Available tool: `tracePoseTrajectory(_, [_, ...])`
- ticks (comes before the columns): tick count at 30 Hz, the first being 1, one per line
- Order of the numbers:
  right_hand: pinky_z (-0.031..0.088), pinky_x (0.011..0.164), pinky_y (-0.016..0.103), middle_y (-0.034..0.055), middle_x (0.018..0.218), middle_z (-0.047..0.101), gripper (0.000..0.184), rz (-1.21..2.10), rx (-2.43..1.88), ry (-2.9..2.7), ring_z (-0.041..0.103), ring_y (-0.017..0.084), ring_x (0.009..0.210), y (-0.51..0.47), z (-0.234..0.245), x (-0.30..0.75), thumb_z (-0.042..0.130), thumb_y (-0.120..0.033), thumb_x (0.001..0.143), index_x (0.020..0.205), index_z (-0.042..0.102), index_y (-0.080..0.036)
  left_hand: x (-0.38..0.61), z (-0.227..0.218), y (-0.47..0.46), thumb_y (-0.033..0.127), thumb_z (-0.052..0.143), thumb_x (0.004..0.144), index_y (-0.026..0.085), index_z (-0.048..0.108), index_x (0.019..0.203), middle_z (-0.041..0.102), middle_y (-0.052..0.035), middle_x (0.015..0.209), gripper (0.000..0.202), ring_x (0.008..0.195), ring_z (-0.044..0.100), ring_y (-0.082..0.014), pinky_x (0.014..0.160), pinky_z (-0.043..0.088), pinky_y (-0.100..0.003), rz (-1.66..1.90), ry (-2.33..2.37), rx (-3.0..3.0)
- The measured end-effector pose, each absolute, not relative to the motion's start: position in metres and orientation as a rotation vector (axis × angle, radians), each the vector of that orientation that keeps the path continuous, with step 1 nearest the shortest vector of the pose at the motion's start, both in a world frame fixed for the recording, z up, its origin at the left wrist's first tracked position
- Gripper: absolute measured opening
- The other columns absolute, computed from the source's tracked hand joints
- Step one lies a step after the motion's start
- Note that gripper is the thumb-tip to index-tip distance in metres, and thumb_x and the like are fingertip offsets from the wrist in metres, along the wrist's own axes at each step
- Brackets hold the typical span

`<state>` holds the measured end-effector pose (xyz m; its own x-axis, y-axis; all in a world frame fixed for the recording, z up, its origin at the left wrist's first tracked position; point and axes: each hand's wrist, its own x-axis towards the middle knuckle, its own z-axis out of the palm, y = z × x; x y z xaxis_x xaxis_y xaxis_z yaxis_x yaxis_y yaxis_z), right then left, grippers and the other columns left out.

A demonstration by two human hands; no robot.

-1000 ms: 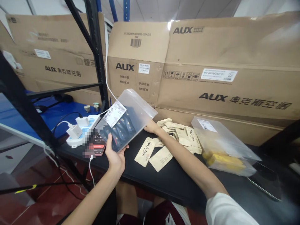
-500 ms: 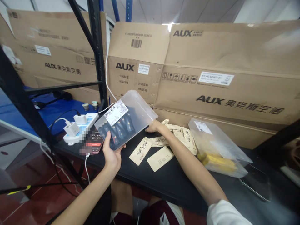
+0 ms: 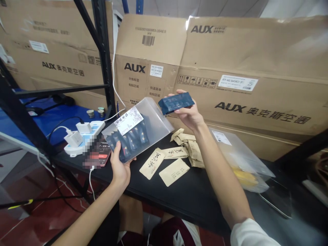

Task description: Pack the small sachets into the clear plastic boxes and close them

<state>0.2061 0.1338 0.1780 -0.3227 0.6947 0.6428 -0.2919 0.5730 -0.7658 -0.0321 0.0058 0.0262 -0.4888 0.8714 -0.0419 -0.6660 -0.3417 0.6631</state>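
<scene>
Your left hand (image 3: pixel 120 171) grips a frosted plastic bag (image 3: pixel 156 119), which stands tilted with your thumb on its near face and your fingers curled under its lower edge. A white shipping label (image 3: pixel 128 120) is stuck on the bag, and a row of dark sachets (image 3: pixel 130 140) shows through it. Your right hand (image 3: pixel 186 114) is raised above the table, pinching a dark blue sachet (image 3: pixel 175 102) between thumb and fingers, just beside the bag's upper right edge. Below lie kraft paper sachets (image 3: pixel 174 172) on a black tabletop (image 3: pixel 194 201), with a second plastic bag (image 3: pixel 243 160) holding yellow contents to the right. A phone (image 3: pixel 105 153), partly blurred, and its charging cable (image 3: pixel 91 181) lie near your left hand. Risks, as judged: a slackened pinch could drop the blue sachet onto the kraft sachets, the bag's tilt could shift its contents toward the low corner, and a lowered left wrist could snag the cable. Whether the bag's mouth is open cannot be told.
</scene>
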Motion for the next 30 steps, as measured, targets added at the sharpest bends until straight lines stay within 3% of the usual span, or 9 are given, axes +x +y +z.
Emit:
tracePoseTrajectory(5, [0.061,0.110,0.051,0.0095,0.122,0.080,0.076,1.136,-0.330,-1.807,0.075,0.035,0.124,0.105,0.198,0.201,0.105,-0.018,0.053,0.121,0.070,-0.023,-0.032,0.027,0.005,0.054,0.088,0.080,0.026,0.074,0.116,0.069,-0.0058,0.116,0.048,0.084,0.062,-0.0192,0.060,0.047,-0.028,1.956,0.790,0.416])
tracePoseTrajectory(10, [0.061,0.112,0.047,0.0065,0.132,0.078,0.075,0.965,-0.340,-1.585,0.072,0.032,0.132,0.110,0.200,0.206,0.102,-0.017,0.055,0.120,0.067,-0.027,-0.031,0.028,0.004,0.054,0.089,0.079,0.026,0.074,0.109,0.070,-0.0033,0.109,0.044,0.079,0.062,-0.0184,0.057,0.046,-0.029,1.965,0.761,0.387])
tracePoseTrajectory(18, [0.068,0.097,0.045,0.0064,0.130,0.079,0.073,1.173,-0.416,-1.673,0.075,0.033,0.124,0.103,0.191,0.208,0.099,-0.018,0.057,0.122,0.067,-0.027,-0.032,0.027,0.005,0.053,0.089,0.077,0.022,0.076,0.101,0.069,-0.0017,0.095,0.041,0.071,0.061,-0.0174,0.056,0.044,-0.029,1.932,0.734,0.413])
tracePoseTrajectory(23, [0.068,0.100,0.047,0.0073,0.121,0.081,0.068,1.162,-0.456,-1.816,0.076,0.034,0.123,0.093,0.200,0.205,0.101,-0.016,0.056,0.117,0.073,-0.024,-0.033,0.025,0.003,0.051,0.090,0.080,0.024,0.074,0.106,0.070,-0.0011,0.098,0.041,0.078,0.062,-0.0168,0.066,0.048,-0.028,1.897,0.777,0.514])
tracePoseTrajectory(30, [0.071,0.091,0.044,0.0079,0.134,0.078,0.070,1.040,-0.487,-1.655,0.074,0.032,0.125,0.102,0.203,0.231,0.098,-0.013,0.057,0.119,0.070,-0.025,-0.033,0.027,0.003,0.051,0.087,0.079,0.021,0.076,0.105,0.070,-0.0013,0.095,0.041,0.070,0.063,-0.0173,0.061,0.046,-0.031,1.893,0.745,0.462])
